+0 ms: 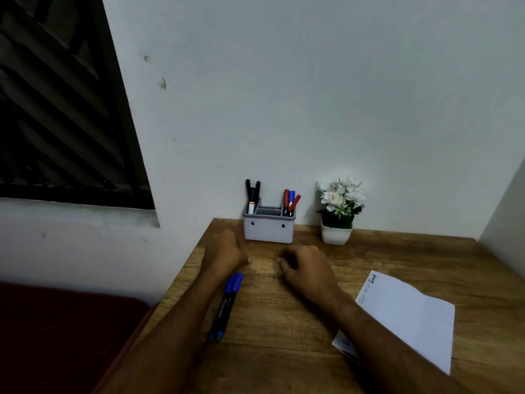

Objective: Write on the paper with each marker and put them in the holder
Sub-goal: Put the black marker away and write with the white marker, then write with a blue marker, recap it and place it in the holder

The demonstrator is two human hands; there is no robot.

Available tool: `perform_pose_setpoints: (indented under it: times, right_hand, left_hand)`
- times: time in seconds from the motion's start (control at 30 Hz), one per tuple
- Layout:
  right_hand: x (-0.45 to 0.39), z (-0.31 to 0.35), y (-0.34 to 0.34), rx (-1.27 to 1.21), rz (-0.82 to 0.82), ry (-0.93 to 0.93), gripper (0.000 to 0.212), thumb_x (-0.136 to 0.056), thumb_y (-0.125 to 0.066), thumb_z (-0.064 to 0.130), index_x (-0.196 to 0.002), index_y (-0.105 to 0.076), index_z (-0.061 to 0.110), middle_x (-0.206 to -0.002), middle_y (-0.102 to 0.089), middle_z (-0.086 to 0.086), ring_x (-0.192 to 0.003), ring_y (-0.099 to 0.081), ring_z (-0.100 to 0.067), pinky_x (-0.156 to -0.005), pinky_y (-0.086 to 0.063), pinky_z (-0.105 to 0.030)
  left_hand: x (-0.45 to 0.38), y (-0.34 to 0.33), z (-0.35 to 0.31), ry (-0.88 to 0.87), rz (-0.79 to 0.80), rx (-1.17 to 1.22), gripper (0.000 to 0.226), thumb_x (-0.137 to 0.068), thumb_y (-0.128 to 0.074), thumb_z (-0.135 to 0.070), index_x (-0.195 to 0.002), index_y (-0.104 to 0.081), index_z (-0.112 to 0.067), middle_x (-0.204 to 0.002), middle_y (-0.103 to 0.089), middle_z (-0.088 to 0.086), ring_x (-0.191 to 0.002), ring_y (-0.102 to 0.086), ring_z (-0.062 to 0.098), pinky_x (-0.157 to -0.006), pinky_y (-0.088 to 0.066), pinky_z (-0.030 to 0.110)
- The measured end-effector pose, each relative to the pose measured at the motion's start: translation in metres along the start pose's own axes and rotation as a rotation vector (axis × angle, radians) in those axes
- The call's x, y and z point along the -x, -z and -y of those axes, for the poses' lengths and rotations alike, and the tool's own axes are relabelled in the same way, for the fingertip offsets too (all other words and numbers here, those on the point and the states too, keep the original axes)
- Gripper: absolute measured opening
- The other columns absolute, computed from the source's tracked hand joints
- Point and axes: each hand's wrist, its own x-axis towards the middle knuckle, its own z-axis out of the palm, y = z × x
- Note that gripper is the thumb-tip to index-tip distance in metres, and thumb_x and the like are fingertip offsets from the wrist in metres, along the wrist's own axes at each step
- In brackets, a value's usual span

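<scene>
- Your left hand (pixel 224 253) rests on the desk (pixel 284 322) just in front of the holder's left corner, fingers curled under into a loose fist; nothing shows in it.
- Your right hand (pixel 305 268) lies near it, just right, knuckles up and fingers curled in; whether it pinches anything, I cannot tell.
- The two hands are apart, with a bare strip of wood between them.
- Two blue markers (pixel 227 302) lie side by side on the desk beside your left forearm, caps pointing toward the holder.
- The grey holder (pixel 268 230) stands at the back of the desk against the wall. Black markers (pixel 252 191) stand in its left compartment, red and blue markers (pixel 290 201) in its right; the middle compartments look unfilled.
- The paper (pixel 412 317) lies right of your right forearm, well apart from the holder, with handwriting along its far left edge; your forearm covers its near corner.
- A white pot of white flowers (pixel 338 211) stands just right of the holder.
- The desk's left edge runs diagonally close by your left forearm; a dark red surface (pixel 56 336) lies below it.
- A dark louvred window (pixel 56 109) is at upper left, and a side wall closes the right.
</scene>
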Motion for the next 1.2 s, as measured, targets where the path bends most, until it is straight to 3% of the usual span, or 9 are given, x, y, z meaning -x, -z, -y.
perform_pose_setpoints:
  times: [0.07,0.13,0.47,0.57,0.67,0.83,1.0,1.1,1.2]
  right_hand:
    - [0.006,0.002,0.002,-0.011,0.002,0.001,0.017,-0.098,-0.064,0.027,-0.109,-0.077,0.023,-0.102,-0.078,0.008,-0.088,-0.067,-0.004,-0.076,-0.051,-0.022]
    - [0.011,0.004,0.005,-0.02,-0.009,0.011,0.018,-0.098,-0.064,0.027,-0.11,-0.077,0.022,-0.104,-0.078,0.007,-0.089,-0.067,-0.004,-0.077,-0.051,-0.021]
    - [0.027,0.002,0.021,-0.024,-0.036,0.003,0.019,-0.099,-0.066,0.027,-0.112,-0.076,0.02,-0.105,-0.077,0.006,-0.092,-0.068,-0.005,-0.08,-0.053,-0.021]
    - [0.028,-0.002,0.022,-0.058,-0.047,-0.02,0.018,-0.098,-0.066,0.028,-0.11,-0.077,0.022,-0.104,-0.078,0.007,-0.091,-0.068,-0.004,-0.083,-0.058,-0.026]
    - [0.028,-0.007,0.021,-0.086,-0.042,-0.044,0.018,-0.097,-0.067,0.029,-0.109,-0.078,0.023,-0.103,-0.078,0.008,-0.09,-0.068,-0.002,-0.082,-0.058,-0.024]
    - [0.028,-0.013,0.025,-0.135,-0.057,-0.073,0.018,-0.096,-0.07,0.028,-0.11,-0.079,0.022,-0.103,-0.078,0.008,-0.09,-0.069,-0.003,-0.082,-0.059,-0.024]
    - [0.027,-0.022,0.029,-0.364,-0.038,-0.182,0.014,-0.095,-0.072,0.031,-0.092,-0.08,0.019,-0.079,-0.078,0.001,-0.071,-0.074,-0.014,-0.072,-0.065,-0.043]
    - [0.028,-0.021,0.035,-0.459,-0.04,-0.199,0.027,-0.095,-0.072,0.038,-0.079,-0.078,0.018,-0.07,-0.076,-0.003,-0.064,-0.073,-0.018,-0.061,-0.06,-0.034]
    - [0.03,-0.021,0.043,-0.527,-0.004,-0.196,0.019,-0.097,-0.071,0.033,-0.084,-0.078,0.021,-0.074,-0.078,-0.008,-0.058,-0.072,-0.021,-0.053,-0.055,-0.027]
  left_hand:
    - [0.008,0.0,-0.003,0.049,0.079,-0.096,0.042,-0.053,-0.095,-0.041,-0.078,-0.073,-0.016,-0.091,-0.072,0.003,-0.089,-0.068,0.019,-0.072,-0.058,0.029]
    - [0.014,-0.001,-0.005,0.067,0.113,-0.173,0.05,-0.048,-0.096,-0.044,-0.085,-0.075,-0.017,-0.096,-0.072,0.003,-0.093,-0.067,0.02,-0.081,-0.06,0.037]
    - [0.029,-0.009,-0.014,0.08,0.087,-0.236,0.03,-0.064,-0.089,-0.028,-0.089,-0.073,-0.025,-0.098,-0.072,-0.003,-0.091,-0.067,0.017,-0.083,-0.058,0.035]
    - [0.029,-0.011,-0.022,0.062,0.091,-0.124,0.021,-0.071,-0.08,-0.025,-0.09,-0.072,-0.025,-0.101,-0.069,-0.002,-0.094,-0.064,0.017,-0.083,-0.058,0.035]
    - [0.031,-0.01,-0.034,0.055,0.156,0.001,0.022,-0.069,-0.084,-0.017,-0.088,-0.075,-0.023,-0.096,-0.071,-0.006,-0.093,-0.064,0.013,-0.083,-0.057,0.031]
    - [0.035,-0.013,-0.052,0.055,0.279,0.19,0.019,-0.074,-0.082,-0.005,-0.088,-0.074,-0.015,-0.095,-0.073,-0.001,-0.083,-0.071,0.016,-0.068,-0.062,0.031]
    - [0.04,-0.014,-0.07,0.043,0.344,0.418,0.011,-0.084,-0.072,0.001,-0.094,-0.073,-0.006,-0.096,-0.072,0.011,-0.084,-0.072,0.019,-0.062,-0.06,0.026]
    - [0.042,-0.018,-0.081,0.063,0.325,0.624,0.008,-0.084,-0.071,0.005,-0.09,-0.073,-0.001,-0.096,-0.073,0.018,-0.084,-0.073,0.025,-0.064,-0.062,0.03]
    - [0.044,-0.025,-0.092,0.047,0.249,0.808,0.01,-0.084,-0.069,0.01,-0.092,-0.072,0.004,-0.095,-0.072,0.021,-0.081,-0.071,0.024,-0.054,-0.058,0.023]
